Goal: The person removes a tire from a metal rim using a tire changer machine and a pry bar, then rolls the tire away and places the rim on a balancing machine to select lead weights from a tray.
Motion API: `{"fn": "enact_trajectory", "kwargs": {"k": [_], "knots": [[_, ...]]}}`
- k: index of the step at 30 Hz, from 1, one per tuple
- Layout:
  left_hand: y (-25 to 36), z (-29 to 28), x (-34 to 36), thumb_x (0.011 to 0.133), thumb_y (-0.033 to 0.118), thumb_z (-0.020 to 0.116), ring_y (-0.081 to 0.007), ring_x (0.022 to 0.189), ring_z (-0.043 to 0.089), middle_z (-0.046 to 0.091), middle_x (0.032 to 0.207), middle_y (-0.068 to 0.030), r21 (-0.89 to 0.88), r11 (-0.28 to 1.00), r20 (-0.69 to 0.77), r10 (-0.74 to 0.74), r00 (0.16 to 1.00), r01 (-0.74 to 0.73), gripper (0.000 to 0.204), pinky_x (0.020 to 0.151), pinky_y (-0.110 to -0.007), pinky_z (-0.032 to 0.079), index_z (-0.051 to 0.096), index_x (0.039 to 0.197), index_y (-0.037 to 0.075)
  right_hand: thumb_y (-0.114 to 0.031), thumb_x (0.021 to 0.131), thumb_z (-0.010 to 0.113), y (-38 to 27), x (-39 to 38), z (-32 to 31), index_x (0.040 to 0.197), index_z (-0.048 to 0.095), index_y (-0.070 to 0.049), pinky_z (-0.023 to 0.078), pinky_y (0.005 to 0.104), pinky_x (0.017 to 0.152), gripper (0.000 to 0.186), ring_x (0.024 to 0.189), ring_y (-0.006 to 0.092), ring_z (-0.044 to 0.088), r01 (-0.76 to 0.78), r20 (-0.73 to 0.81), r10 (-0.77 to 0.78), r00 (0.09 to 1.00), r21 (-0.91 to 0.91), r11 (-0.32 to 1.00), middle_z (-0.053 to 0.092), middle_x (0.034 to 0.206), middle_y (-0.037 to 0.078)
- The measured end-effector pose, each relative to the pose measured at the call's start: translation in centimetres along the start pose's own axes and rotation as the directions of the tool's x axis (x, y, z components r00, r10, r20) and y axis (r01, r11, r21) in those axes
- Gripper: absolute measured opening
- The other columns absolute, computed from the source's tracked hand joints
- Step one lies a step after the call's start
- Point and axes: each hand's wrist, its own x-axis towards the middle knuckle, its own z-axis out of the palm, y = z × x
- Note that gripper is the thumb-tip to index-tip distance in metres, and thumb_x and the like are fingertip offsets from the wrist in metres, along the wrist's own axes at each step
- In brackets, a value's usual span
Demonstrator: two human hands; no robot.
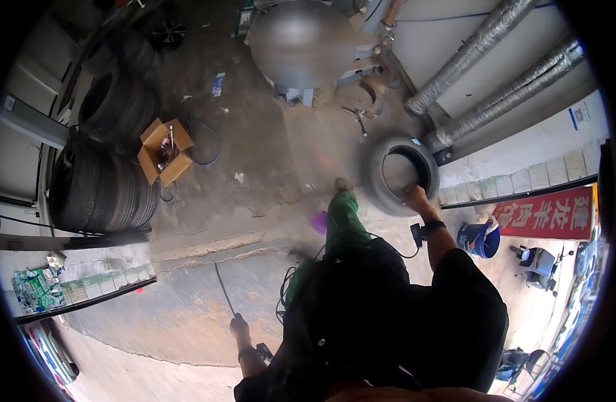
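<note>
My right hand (415,197) is closed on the near inner edge of a black tire (423,155), which is partly smeared by motion. Beside that tire is the wall on the right. Low on the left, my left hand (239,326) is wrapped round one end of a long, thin dark metal bar (225,287). The bar points away from me over the concrete, and I cannot tell whether its tip touches the floor. My green-clad leg (347,218) is between the two hands, with a small purple thing (319,222) next to it.
Several tires (100,191) line the left wall, near an open cardboard box (176,166) holding tools. A machine with a round metal top (301,43) stands ahead. A cable (285,285) loops near my legs. Silver ducts (479,57) and a blue bucket (480,239) are on the right. A cracked ledge (214,252) crosses the floor.
</note>
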Motion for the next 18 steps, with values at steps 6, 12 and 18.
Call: {"fn": "enact_trajectory", "kwargs": {"k": [6,12,18], "knots": [[-3.2,3.2,8.6,0.094,0.014,0.048,-0.0393,0.089,0.067,0.066,0.092,-0.0212,-0.265,0.956,0.217,-0.072,0.974,0.130,0.013,0.071,-0.050,0.056,0.057,0.101,0.008,-0.019,0.092,0.054,-5.5,12.0,-1.4,0.092,0.071,0.000,0.058,0.0320,0.064,0.027,0.067,0.0199,0.073,-0.326,0.077,0.346,0.935,0.566,0.757,0.073,0.080,0.013],[7.7,-3.8,8.1,0.086,0.020,0.061,-0.0389,0.092,0.066,0.067,0.091,-0.0216,0.099,0.995,0.387,-0.021,0.922,-0.019,0.019,0.078,-0.048,0.054,0.056,0.099,0.007,-0.017,0.091,0.052,-8.1,32.2,-4.1,0.090,0.069,0.001,0.055,0.0316,0.058,0.024,0.064,0.0192,0.070,-0.293,0.069,0.430,0.900,0.827,0.480,0.071,0.075,0.010],[17.1,-13.8,18.2,0.088,0.020,0.058,-0.0390,0.088,0.066,0.067,0.088,-0.0216,-0.020,0.989,0.350,-0.132,0.928,0.148,0.017,0.075,-0.049,0.054,0.056,0.098,0.007,-0.022,0.094,0.055,-12.4,54.5,-10.4,0.101,0.065,-0.003,0.052,0.0270,0.061,0.022,0.072,0.0162,0.069,-0.232,0.198,0.337,0.920,0.971,0.064,0.071,0.091,0.006]]}}
